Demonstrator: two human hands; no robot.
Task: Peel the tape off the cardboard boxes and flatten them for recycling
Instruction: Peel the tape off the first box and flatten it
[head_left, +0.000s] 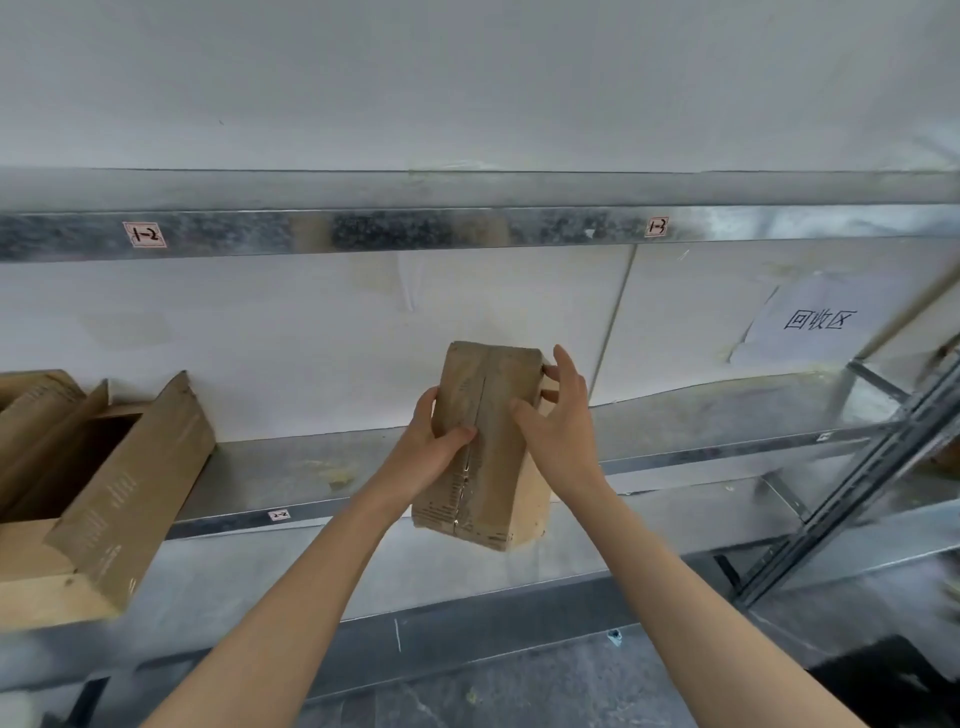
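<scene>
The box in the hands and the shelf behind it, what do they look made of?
The box looks like brown cardboard, matte, with printed lines; its seam glints, likely clear tape. The shelf looks like galvanized steel: grey, mottled sheen.

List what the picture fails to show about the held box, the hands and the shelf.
1. Head view: box seam midway, covered by left hand.
2. Head view: box's right side, covered by right hand.
3. Head view: open box, cut off by the left edge.
4. Head view: box print, blurred and too small to read.
</scene>
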